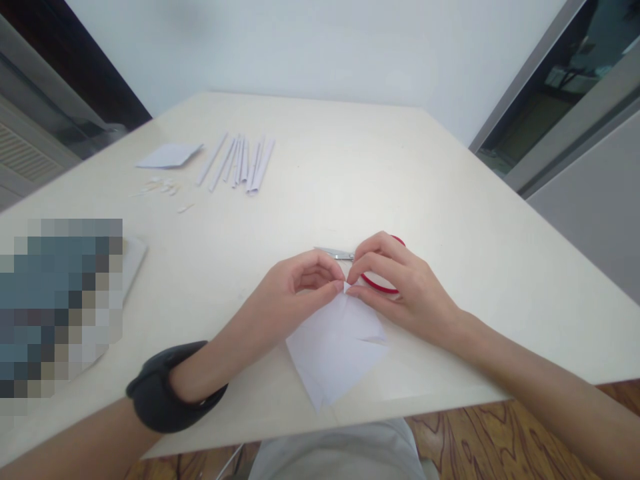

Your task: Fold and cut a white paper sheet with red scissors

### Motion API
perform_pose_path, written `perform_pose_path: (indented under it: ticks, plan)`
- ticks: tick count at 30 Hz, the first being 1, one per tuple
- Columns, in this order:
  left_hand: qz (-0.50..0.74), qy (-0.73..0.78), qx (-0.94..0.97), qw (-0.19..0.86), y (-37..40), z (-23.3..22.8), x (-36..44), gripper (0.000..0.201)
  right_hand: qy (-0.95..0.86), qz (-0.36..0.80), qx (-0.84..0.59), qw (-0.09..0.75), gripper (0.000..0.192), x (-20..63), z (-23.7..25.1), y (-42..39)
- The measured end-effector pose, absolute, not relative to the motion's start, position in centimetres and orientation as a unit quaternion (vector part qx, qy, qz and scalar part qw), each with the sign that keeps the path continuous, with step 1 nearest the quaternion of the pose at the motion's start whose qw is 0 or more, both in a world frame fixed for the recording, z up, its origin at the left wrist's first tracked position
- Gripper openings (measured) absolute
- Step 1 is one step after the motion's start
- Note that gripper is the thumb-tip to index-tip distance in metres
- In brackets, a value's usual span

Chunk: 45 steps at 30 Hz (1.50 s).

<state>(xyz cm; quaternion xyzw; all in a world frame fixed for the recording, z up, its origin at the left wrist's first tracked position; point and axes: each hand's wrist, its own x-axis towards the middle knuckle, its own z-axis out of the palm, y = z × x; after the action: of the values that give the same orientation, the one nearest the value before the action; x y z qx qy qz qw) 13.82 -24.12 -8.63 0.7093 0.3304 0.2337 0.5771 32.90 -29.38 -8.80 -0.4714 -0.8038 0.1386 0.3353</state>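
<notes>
A white sheet of paper [340,347] lies near the front edge of the table, turned cornerwise, with slits or folds at its right and bottom corners. My left hand [310,283] pinches the far corner between thumb and finger. From the other side, my right hand [395,280] pinches the same corner, which stands up as a small folded tip. Just beyond the hands rests a pair of scissors [343,255] with red handles, blades pointing left. My right hand partly covers the handles.
Several rolled paper tubes [243,163] lie at the back left, beside a folded white paper [170,155] and several cotton swabs [163,185]. A blurred-out object [55,307] lies at the left edge. The white table [400,173] meets a wall behind.
</notes>
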Motion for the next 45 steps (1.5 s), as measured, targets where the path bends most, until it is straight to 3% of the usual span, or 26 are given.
perform_pose_path:
  ticks: [18,45]
  plan:
    - [0.236,0.324,0.731,0.553,-24.31,-8.47,13.81,0.006,-0.799,0.149,-0.459,0.358,0.001,32.76,-8.84,-29.3]
    - [0.23,0.33,0.745,0.533,-24.52,-8.08,13.9,0.006,-0.757,0.214,-0.483,0.385,0.012,32.68,-8.56,-29.27]
